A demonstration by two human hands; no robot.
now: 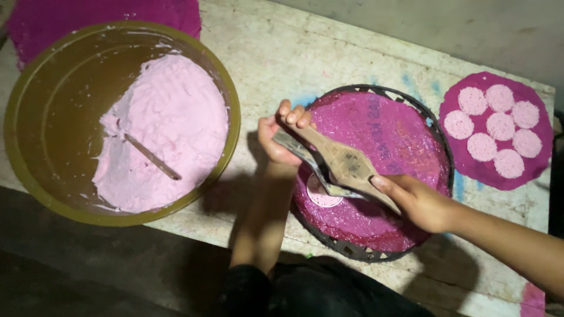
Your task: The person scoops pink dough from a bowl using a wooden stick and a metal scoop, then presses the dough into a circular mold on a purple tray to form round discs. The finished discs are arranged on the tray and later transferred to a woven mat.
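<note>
A round magenta mat lies on a dark woven tray in the middle of the table. One pale pink disc of paste sits on its near left part. My left hand grips the tray's left rim and the end of a flat wooden tool. My right hand holds the tool's other end, with a metal spoon under it, above the pink disc.
A large olive bowl at the left holds pink paste with a stick lying in it. A second magenta mat at the right carries several pink discs. Another magenta mat lies behind the bowl. The table edge runs close to me.
</note>
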